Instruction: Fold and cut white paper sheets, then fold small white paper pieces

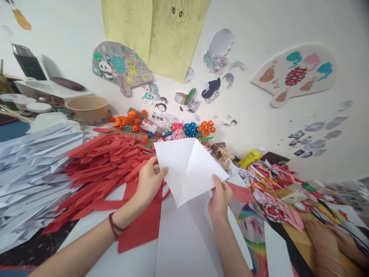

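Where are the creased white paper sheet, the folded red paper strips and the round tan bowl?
Creased white paper sheet (pixel 190 170), head view: near its central crease.
Folded red paper strips (pixel 100 167), head view: middle of the pile.
Round tan bowl (pixel 87 114), head view: outer front wall.

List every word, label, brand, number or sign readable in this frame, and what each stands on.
"囍", apparently, in red on the white fan-shaped cutout at upper right.
"水", apparently, among dark characters on the white-and-red plastic packet; its other characters are too blurred.
Too small or blurred: any printing on the shiny yellow wrapper and the crumpled beige-brown packet.
No writing shows on the creased white paper sheet.
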`<action>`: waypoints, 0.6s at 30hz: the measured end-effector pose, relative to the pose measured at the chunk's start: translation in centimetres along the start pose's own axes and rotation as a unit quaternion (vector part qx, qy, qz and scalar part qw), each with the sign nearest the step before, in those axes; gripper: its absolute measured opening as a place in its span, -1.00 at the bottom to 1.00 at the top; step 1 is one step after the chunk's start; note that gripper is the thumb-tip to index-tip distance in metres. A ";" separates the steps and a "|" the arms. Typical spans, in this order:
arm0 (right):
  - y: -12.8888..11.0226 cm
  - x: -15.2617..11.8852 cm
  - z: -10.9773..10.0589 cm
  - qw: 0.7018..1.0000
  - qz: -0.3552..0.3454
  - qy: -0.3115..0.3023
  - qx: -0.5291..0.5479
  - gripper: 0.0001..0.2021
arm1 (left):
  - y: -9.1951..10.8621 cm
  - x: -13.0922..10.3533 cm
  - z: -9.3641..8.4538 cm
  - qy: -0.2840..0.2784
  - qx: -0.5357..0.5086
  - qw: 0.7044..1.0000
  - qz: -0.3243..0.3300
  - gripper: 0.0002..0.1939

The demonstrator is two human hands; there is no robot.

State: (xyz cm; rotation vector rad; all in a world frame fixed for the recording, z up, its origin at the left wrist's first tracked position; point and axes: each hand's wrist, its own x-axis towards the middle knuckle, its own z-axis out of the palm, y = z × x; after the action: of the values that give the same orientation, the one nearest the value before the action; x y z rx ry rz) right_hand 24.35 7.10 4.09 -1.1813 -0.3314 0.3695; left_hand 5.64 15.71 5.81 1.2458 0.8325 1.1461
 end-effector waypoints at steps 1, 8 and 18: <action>-0.3 0.2 0.0 1.000 0.008 0.008 0.007 -0.74 | 0.0 0.2 0.0 -0.006 -0.049 0.999 -0.022 -0.61; -0.4 0.8 -0.6 1.000 -0.018 0.009 -0.017 -0.68 | 0.7 0.4 0.1 -0.033 -0.112 0.993 -0.009 -0.55; 0.0 1.8 -1.3 0.997 -0.043 -0.013 -0.069 -0.65 | 1.4 0.7 -0.6 -0.068 -0.106 0.991 0.044 -0.59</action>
State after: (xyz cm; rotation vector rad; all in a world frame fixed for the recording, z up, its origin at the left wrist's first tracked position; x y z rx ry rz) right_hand 26.54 6.83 3.76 -1.2942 -0.4358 0.2905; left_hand 5.04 16.49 7.14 1.1780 0.5441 1.1730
